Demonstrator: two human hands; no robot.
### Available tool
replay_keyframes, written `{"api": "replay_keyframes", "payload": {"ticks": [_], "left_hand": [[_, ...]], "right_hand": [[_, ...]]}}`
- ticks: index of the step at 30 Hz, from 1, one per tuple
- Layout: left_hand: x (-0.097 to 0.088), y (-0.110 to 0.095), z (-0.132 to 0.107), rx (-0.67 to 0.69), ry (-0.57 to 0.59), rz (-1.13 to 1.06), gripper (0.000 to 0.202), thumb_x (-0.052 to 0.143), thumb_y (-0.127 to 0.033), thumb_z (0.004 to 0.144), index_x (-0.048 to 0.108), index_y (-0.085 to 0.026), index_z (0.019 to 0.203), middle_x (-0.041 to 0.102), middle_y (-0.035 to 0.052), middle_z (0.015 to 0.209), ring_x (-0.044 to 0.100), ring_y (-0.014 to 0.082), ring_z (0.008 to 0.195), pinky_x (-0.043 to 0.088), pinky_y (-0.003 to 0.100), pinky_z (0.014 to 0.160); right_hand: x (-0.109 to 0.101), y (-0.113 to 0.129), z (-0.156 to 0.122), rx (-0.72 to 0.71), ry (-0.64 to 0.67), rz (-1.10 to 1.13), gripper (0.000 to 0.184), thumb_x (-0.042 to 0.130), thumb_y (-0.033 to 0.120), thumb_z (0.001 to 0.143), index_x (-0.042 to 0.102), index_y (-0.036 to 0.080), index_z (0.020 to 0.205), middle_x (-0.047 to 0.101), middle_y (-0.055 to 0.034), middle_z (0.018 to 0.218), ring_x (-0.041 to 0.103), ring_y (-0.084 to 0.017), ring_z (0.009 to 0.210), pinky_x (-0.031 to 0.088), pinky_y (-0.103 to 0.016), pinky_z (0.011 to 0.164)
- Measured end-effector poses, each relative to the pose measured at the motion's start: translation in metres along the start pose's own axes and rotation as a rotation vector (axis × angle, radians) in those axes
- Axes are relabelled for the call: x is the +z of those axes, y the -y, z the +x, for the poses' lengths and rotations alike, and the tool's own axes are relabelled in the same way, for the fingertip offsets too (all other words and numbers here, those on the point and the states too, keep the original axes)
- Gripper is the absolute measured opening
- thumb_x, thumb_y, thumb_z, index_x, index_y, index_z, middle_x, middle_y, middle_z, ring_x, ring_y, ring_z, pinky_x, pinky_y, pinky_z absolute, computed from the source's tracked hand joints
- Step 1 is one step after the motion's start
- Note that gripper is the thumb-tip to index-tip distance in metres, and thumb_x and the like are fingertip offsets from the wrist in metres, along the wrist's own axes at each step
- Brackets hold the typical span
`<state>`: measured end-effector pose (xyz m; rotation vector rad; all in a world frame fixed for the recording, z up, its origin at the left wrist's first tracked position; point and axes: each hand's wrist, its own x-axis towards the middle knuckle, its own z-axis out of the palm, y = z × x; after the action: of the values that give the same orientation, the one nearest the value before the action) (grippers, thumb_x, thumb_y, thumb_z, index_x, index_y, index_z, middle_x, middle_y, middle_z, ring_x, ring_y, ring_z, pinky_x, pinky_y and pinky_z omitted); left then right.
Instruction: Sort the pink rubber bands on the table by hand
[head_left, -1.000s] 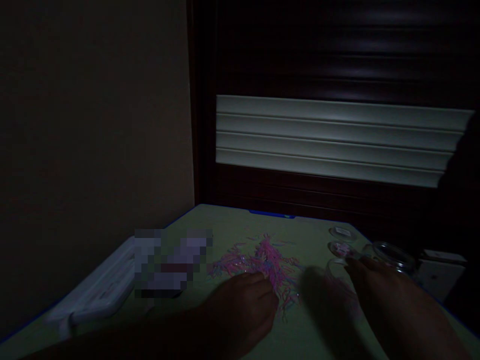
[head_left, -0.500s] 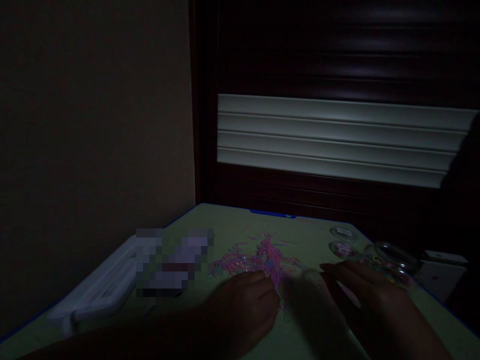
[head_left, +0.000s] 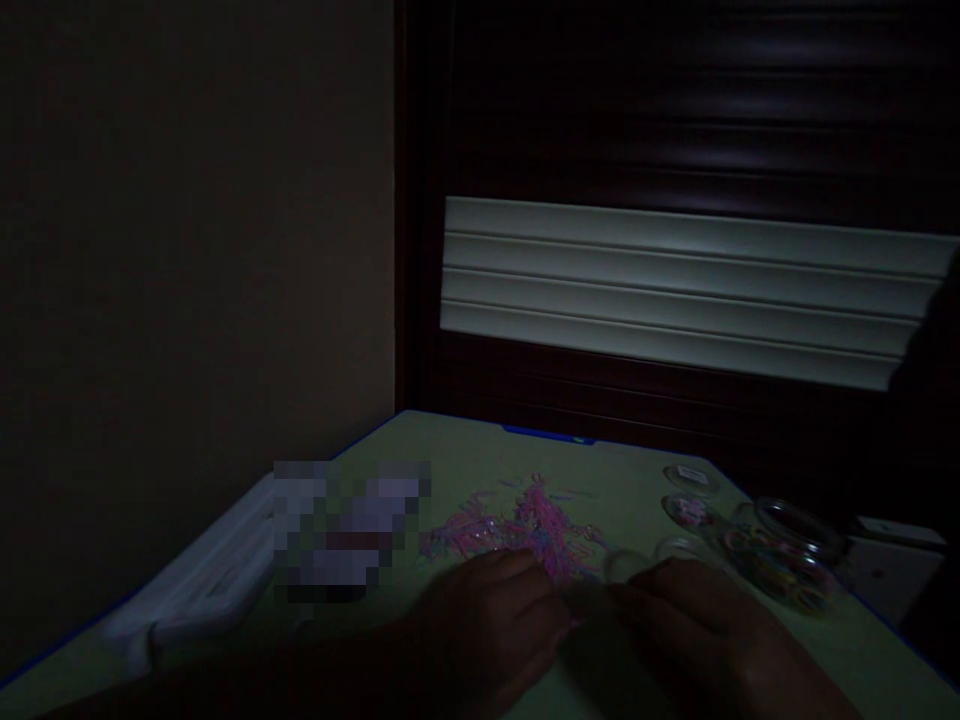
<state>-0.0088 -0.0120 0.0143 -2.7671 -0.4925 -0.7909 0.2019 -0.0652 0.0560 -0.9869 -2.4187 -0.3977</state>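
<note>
The scene is very dark. A loose heap of small pink and pale elastic bands lies on a light green table top. My left hand rests on the table at the near edge of the heap, fingers curled. My right hand sits close beside it, fingers bent toward the same spot at the heap's near edge. The fingertips of both hands meet in shadow, and I cannot make out what they pinch. A clear glass jar with coloured bands inside lies on its side to the right of my right hand.
Two small round lids or dishes sit behind the jar. A blurred-out flat item and a white plastic case lie at the left. A wall and a dark cabinet with pale slats stand behind the table.
My right hand has moved left from beside the jar to meet my left hand at the heap's near edge. The jar now shows in full.
</note>
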Motion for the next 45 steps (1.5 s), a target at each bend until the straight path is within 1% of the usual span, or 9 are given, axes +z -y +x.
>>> {"api": "replay_keyframes", "payload": {"ticks": [4, 9, 12, 17, 25, 31, 35, 41, 45], "left_hand": [[-0.005, -0.002, 0.001, 0.027, 0.004, -0.016, 0.019, 0.038, -0.013, 0.091, 0.053, -0.015, 0.081, 0.055, 0.0036, 0.074, 0.047, 0.0149, 0.069, 0.039, 0.03, 0.06], [-0.013, -0.005, 0.003, 0.093, 0.036, 0.025, 0.018, 0.038, -0.013, 0.091, 0.053, -0.014, 0.081, 0.054, 0.0038, 0.072, 0.046, 0.0153, 0.067, 0.036, 0.03, 0.057], [-0.015, -0.006, 0.004, 0.105, 0.057, 0.067, 0.017, 0.039, -0.012, 0.09, 0.053, -0.014, 0.079, 0.053, 0.0034, 0.072, 0.045, 0.0148, 0.065, 0.035, 0.03, 0.056], [-0.014, -0.006, 0.005, 0.097, 0.07, 0.078, 0.019, 0.04, -0.012, 0.089, 0.051, -0.015, 0.075, 0.053, 0.003, 0.072, 0.045, 0.0149, 0.066, 0.034, 0.03, 0.056], [-0.014, -0.005, 0.005, 0.121, 0.079, 0.071, 0.016, 0.042, -0.013, 0.088, 0.05, -0.015, 0.074, 0.052, 0.0025, 0.072, 0.045, 0.0145, 0.066, 0.034, 0.028, 0.055], [-0.01, -0.005, 0.004, 0.108, 0.083, 0.08, 0.016, 0.042, -0.013, 0.089, 0.049, -0.014, 0.074, 0.051, 0.0026, 0.072, 0.044, 0.015, 0.066, 0.034, 0.03, 0.056], [-0.011, -0.005, 0.004, 0.107, 0.094, 0.08, 0.019, 0.04, -0.013, 0.09, 0.05, -0.015, 0.073, 0.051, 0.0026, 0.072, 0.044, 0.0151, 0.066, 0.034, 0.03, 0.057], [-0.013, -0.005, 0.004, 0.109, 0.095, 0.082, 0.018, 0.043, -0.013, 0.088, 0.049, -0.015, 0.072, 0.051, 0.0023, 0.073, 0.044, 0.0148, 0.066, 0.034, 0.03, 0.055], [-0.009, -0.004, 0.003, 0.104, 0.086, 0.1, 0.019, 0.041, -0.014, 0.089, 0.049, -0.015, 0.072, 0.051, 0.0024, 0.071, 0.044, 0.0148, 0.065, 0.033, 0.03, 0.056]], "right_hand": [[0.003, 0.004, 0.001, -0.037, -0.003, 0.025, 0.015, 0.049, 0.008, 0.081, 0.057, 0.02, 0.084, 0.058, 0.0014, 0.072, 0.053, -0.013, 0.064, 0.038, -0.024, 0.058], [0.013, 0.004, 0.001, -0.079, -0.024, 0.0, 0.017, 0.044, 0.009, 0.084, 0.055, 0.018, 0.075, 0.056, 0.0011, 0.065, 0.051, -0.012, 0.058, 0.036, -0.023, 0.051], [0.01, 0.006, 0.003, -0.072, -0.017, -0.014, 0.017, 0.046, 0.01, 0.085, 0.054, 0.02, 0.073, 0.056, 0.0027, 0.064, 0.054, -0.011, 0.058, 0.039, -0.022, 0.055], [0.003, 0.008, 0.003, -0.083, 0.002, -0.032, 0.012, 0.048, 0.013, 0.085, 0.055, 0.021, 0.079, 0.059, 0.0037, 0.068, 0.056, -0.011, 0.062, 0.04, -0.022, 0.058], [0.027, 0.004, -0.001, -0.122, -0.026, -0.127, 0.014, 0.05, 0.015, 0.083, 0.053, 0.022, 0.071, 0.056, 0.0038, 0.064, 0.053, -0.011, 0.056, 0.039, -0.023, 0.054], [0.034, 0.003, -0.003, -0.112, -0.028, -0.14, 0.015, 0.053, 0.016, 0.083, 0.05, 0.021, 0.068, 0.054, 0.0035, 0.063, 0.051, -0.011, 0.056, 0.037, -0.024, 0.055], [0.033, 0.0, -0.006, -0.113, -0.015, -0.144, 0.014, 0.051, 0.018, 0.084, 0.049, 0.021, 0.07, 0.055, 0.0031, 0.065, 0.051, -0.012, 0.058, 0.036, -0.025, 0.057], [0.026, -0.004, -0.007, -0.126, -0.007, -0.111, 0.012, 0.048, 0.011, 0.083, 0.051, 0.02, 0.075, 0.055, 0.002, 0.066, 0.05, -0.012, 0.059, 0.034, -0.025, 0.056], [0.022, -0.004, -0.006, -0.116, -0.045, -0.033, 0.021, 0.04, 0.003, 0.08, 0.053, 0.019, 0.079, 0.055, 0.0009, 0.067, 0.048, -0.013, 0.057, 0.032, -0.025, 0.052]]}}
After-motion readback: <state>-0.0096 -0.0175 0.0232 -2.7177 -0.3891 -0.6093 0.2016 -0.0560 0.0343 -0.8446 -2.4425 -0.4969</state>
